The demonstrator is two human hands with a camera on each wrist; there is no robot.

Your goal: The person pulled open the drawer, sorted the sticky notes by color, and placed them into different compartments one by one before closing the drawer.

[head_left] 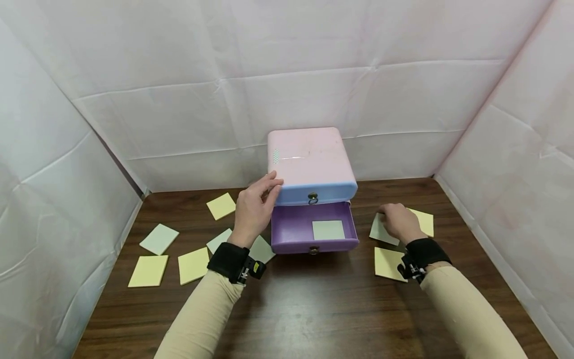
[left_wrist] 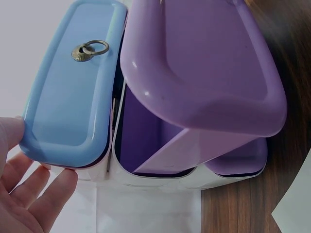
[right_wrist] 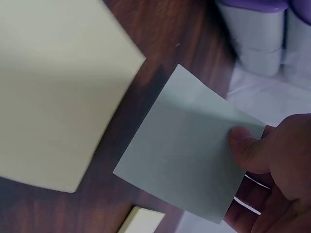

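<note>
A small drawer cabinet point(head_left: 309, 157) with a pink top stands at the back middle of the table. Its blue upper drawer point(head_left: 314, 193) point(left_wrist: 73, 97) is closed. The purple lower drawer point(head_left: 314, 232) point(left_wrist: 204, 68) is pulled out, with one pale green note point(head_left: 328, 230) lying inside. My left hand point(head_left: 257, 207) point(left_wrist: 29, 194) touches the cabinet's left front corner beside the blue drawer, fingers relaxed. To the right of the cabinet my right hand point(head_left: 396, 222) point(right_wrist: 272, 165) pinches a pale green note point(head_left: 378, 232) point(right_wrist: 189, 165) by its edge, thumb on top, just above the table.
Several yellow and pale green notes lie left of the cabinet, such as a yellow note point(head_left: 148, 270) and a pale green one point(head_left: 159, 239). Two yellow notes point(head_left: 389, 263) point(head_left: 423, 222) lie by my right hand. White cloth walls enclose the brown wooden table point(head_left: 314, 309).
</note>
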